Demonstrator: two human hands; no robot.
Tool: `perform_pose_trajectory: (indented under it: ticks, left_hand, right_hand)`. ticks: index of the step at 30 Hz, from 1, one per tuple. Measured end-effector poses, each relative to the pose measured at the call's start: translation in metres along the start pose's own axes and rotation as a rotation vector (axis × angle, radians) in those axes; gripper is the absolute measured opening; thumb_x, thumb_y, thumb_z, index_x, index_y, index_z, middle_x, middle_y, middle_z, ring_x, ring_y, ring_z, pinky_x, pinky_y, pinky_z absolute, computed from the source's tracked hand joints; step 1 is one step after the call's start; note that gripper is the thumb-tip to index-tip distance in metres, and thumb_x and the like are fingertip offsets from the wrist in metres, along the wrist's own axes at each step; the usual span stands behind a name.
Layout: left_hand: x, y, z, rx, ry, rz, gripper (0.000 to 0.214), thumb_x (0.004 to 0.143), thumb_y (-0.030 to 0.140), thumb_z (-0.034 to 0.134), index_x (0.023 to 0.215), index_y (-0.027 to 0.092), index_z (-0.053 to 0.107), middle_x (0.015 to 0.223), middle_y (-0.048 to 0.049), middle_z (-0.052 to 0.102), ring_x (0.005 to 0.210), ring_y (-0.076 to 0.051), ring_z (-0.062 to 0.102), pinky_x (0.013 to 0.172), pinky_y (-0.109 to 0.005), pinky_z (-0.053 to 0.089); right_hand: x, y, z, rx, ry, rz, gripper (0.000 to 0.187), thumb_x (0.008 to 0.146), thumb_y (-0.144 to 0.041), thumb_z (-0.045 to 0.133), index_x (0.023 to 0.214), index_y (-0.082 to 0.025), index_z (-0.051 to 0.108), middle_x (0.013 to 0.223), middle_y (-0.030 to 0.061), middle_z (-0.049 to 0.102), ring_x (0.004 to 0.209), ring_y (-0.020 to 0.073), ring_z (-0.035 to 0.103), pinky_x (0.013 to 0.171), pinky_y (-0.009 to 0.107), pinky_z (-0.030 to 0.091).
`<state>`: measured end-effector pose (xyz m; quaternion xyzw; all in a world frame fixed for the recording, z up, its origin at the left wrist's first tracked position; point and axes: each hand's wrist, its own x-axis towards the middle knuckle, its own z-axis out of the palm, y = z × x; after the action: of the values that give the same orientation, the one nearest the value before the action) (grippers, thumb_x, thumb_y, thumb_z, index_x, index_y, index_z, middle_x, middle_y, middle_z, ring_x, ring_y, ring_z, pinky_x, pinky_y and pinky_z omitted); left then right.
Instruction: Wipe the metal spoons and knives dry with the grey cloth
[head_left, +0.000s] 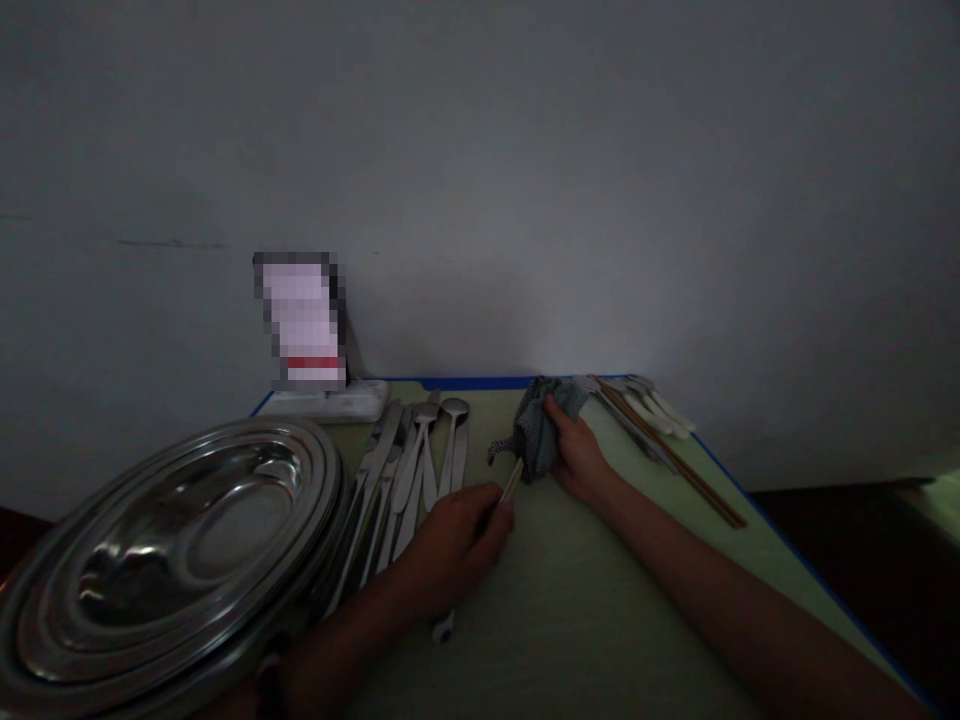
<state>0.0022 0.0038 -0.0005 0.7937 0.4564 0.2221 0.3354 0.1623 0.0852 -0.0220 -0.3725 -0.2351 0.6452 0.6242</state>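
Observation:
My left hand (469, 540) is closed around a thin, pale stick-like utensil (513, 480). The utensil's far end goes into a grey-green cloth (536, 425) with a checked edge, so its kind is hidden. My right hand (577, 450) grips that cloth, thumb on top, wrapped about the utensil's end. Left of my hands lie several metal spoons (454, 408) and table knives (388, 430) side by side, partly covered by my left hand and forearm. Beyond my right forearm rest brown chopsticks (701, 487) and several white-handled utensils (660, 412).
A stack of large oval steel trays (300, 440) takes up the left of the green table (570, 610). Behind it, a pixelated phone-like device (306, 320) stands on a white base (330, 402). A grey wall (487, 180) rises directly behind the table's blue edge (480, 383).

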Motion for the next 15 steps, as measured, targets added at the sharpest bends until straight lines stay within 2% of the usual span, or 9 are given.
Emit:
perform_pose_trajectory:
  ticks: [6,11,15]
  left_hand:
    - [-0.0013,0.0011,-0.0005,-0.012,-0.021,0.082,0.027,0.087,0.031,0.038,0.064,0.019,0.043,0.06,0.0038,0.043,0.055,-0.011,0.043,0.05,-0.021,0.032]
    - [-0.0039,-0.0005,-0.0003,0.007,0.082,0.143,0.024,0.081,0.023,0.041,0.058,0.019,0.038,0.057,0.0049,0.037,0.053,-0.01,0.04,0.05,-0.021,0.029]
    - [-0.0044,-0.0018,0.0001,0.012,0.093,0.172,0.023,0.079,0.022,0.043,0.057,0.018,0.037,0.056,0.005,0.038,0.052,-0.009,0.04,0.05,-0.021,0.029]
  right_hand:
    - [-0.0008,-0.0034,0.0035,0.061,0.098,0.056,0.014,0.079,-0.031,0.058,0.082,-0.018,0.062,0.068,0.0009,0.07,0.071,0.0169,0.067,0.068,0.029,0.055]
    - [-0.0043,-0.0058,0.0028,-0.077,-0.012,0.05,0.012,0.069,-0.021,0.066,0.079,-0.017,0.062,0.065,-0.0008,0.068,0.058,0.0143,0.064,0.063,0.028,0.054]
    - [-0.0048,-0.0057,0.0009,-0.121,-0.042,0.05,0.014,0.063,-0.017,0.069,0.073,-0.017,0.06,0.059,-0.0024,0.066,0.051,0.0126,0.061,0.058,0.027,0.054]
